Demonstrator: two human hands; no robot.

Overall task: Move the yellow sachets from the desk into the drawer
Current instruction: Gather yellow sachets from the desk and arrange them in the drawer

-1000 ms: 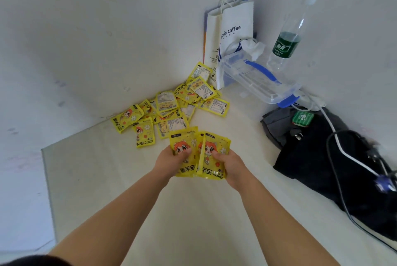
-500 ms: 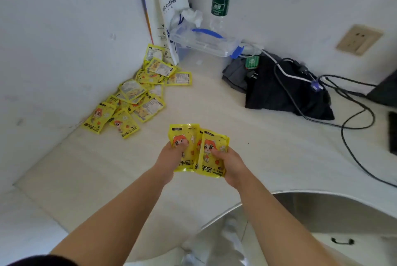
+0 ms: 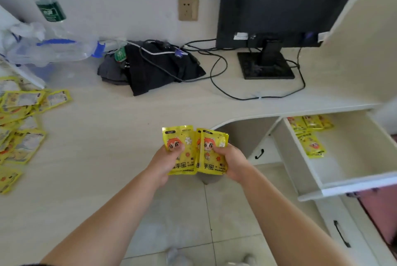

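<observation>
My left hand [image 3: 164,161] grips a yellow sachet [image 3: 179,143] with a cartoon face, held upright at the desk's front edge. My right hand [image 3: 233,161] grips a small stack of the same yellow sachets [image 3: 212,151], touching the left one. A pile of loose yellow sachets [image 3: 20,119] lies on the desk [image 3: 107,128] at the far left. The open white drawer [image 3: 352,183] is pulled out at the right, below the desktop, with several yellow sachets [image 3: 310,134] lying at its back.
A black cloth with cables [image 3: 154,68] lies mid-desk at the back. A monitor [image 3: 277,5] on its stand is at the back right. A clear plastic box [image 3: 47,50] and a water bottle [image 3: 50,7] stand at the back left. Shut lower drawers [image 3: 341,233] sit under the open one.
The view has swung right, from the sachet pile in the corner to the monitor and the open drawer. Both hands still hold their sachets and now hang over the desk's front edge.
</observation>
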